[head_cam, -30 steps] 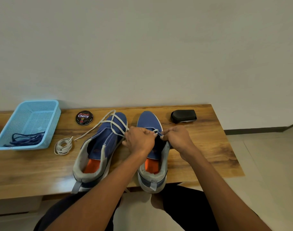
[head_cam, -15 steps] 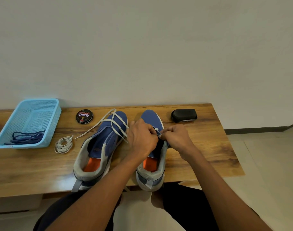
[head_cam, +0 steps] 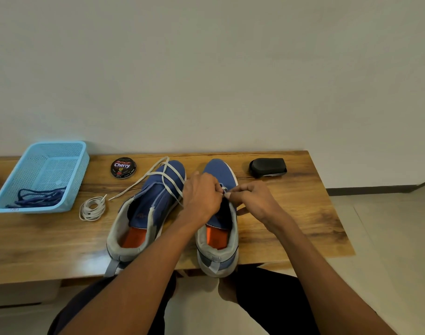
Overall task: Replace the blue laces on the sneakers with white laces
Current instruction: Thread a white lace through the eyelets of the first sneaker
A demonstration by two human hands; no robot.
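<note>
Both hands, left hand [head_cam: 201,197] and right hand [head_cam: 251,201], pinch a white lace [head_cam: 224,189] at the eyelets of the right sneaker [head_cam: 220,228] on the counter [head_cam: 291,213], beside the white-laced left sneaker [head_cam: 146,213], blue laces [head_cam: 38,199] in the basket [head_cam: 40,151].

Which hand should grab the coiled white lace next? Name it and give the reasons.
Left. The coiled white lace lies on the table left of both sneakers, on the left hand's side. The right hand would have to cross over both shoes and the left arm.
</note>
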